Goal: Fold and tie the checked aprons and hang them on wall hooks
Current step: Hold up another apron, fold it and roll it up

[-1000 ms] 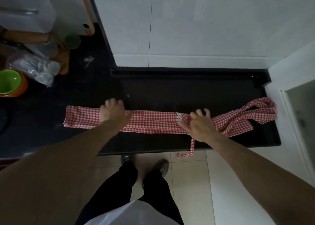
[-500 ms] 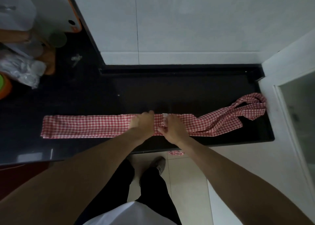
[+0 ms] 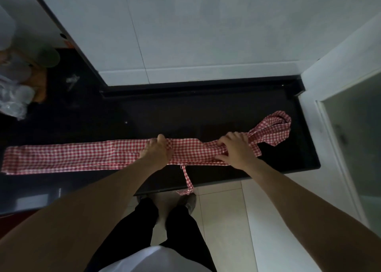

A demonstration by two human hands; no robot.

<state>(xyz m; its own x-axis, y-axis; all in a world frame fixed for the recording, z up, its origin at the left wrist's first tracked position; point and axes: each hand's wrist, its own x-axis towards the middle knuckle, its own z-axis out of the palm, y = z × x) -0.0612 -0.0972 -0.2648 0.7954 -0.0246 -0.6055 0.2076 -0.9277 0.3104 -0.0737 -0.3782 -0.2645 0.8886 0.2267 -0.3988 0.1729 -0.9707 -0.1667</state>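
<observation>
A red-and-white checked apron [image 3: 82, 156] lies folded into a long narrow strip along the front of the black counter [image 3: 206, 115]. Its neck loop and straps [image 3: 274, 129] bunch at the right end. One tie strap [image 3: 188, 180] hangs over the counter's front edge. My left hand [image 3: 156, 151] grips the strip at its middle, fingers curled over the cloth. My right hand [image 3: 235, 149] clutches gathered cloth near the right end, just left of the loop.
White tiled wall [image 3: 185, 34] behind the counter, a white door frame [image 3: 329, 82] at the right. At the far left stand a crumpled plastic bag [image 3: 12, 100] and a green-lidded container [image 3: 48, 57]. My feet [image 3: 189, 203] stand on the tiled floor below.
My hands were side by side at the strip's middle. The right hand has moved right toward the loop and gathered cloth; the left stays mid-strip. The tie strap hangs lower.
</observation>
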